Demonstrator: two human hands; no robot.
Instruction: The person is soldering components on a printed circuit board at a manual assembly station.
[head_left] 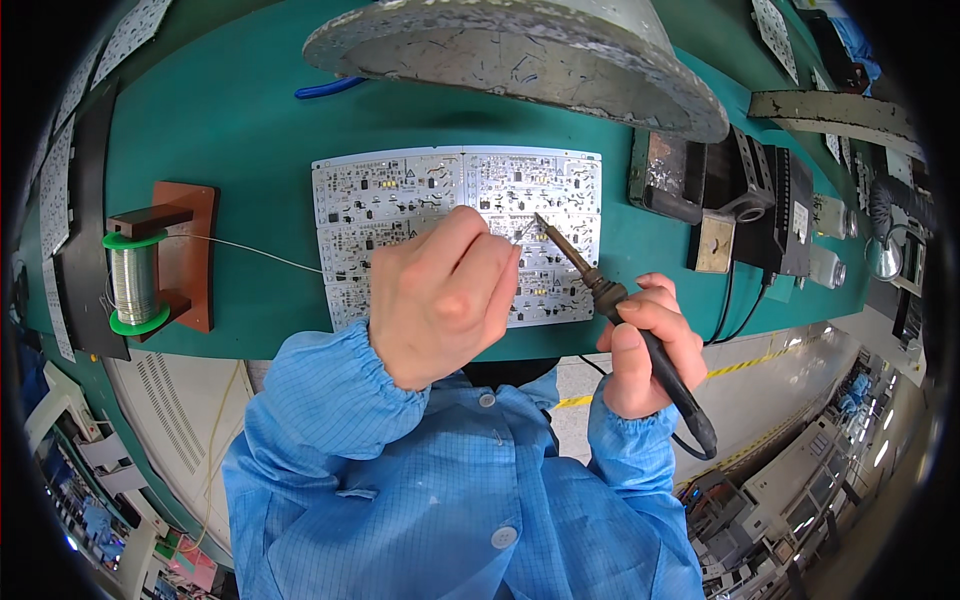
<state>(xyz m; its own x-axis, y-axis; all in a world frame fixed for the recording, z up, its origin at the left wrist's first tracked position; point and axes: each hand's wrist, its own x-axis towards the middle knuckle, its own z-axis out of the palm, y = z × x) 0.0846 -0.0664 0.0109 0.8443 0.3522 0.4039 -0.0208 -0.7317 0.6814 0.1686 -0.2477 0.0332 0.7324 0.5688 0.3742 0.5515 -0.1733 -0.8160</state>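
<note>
L hand (pixel 445 290): fingers curled in & closed in a pinch on the solder wire (pixel 262 252), whose thin end pokes out by the fingertips, close to the iron tip. R hand (pixel 650 340): fingers wrapped round the dark handle of the soldering iron (pixel 606 295), pen-style, thumb on near side; iron slants up & L, tip over the R half of the PCB panel (pixel 530 180). Can't quite tell if tip touches the panel or sits just above it, too fine at this res.

Panel = white, two columns, packed w/ small dark & yellow comps; lies flat on green mat (pixel 240 130), directly under/in front of both hands, L hand covering part of its lower middle.

Wire runs L from panel area to spool (pixel 134 285) w/ green flanges, on a brown stand (pixel 197 280) at L of mat. Above panel, big worn metal hood (pixel 560 70) hangs over the far side; blue handle (pixel 330 89) sticks out from under its L rim.

R of panel: dark metal holder (pixel 745 175), small square tin (pixel 713 243) in front, black ribbed box (pixel 790 210) beside w/ cords running off the near edge, then two clear jars (pixel 829 217) farther R. Blue checked smock (pixel 440 500), elastic cuffs at both wrists, fills near side. Floor w/ yellow stripes (pixel 760 362) lower R.
</note>
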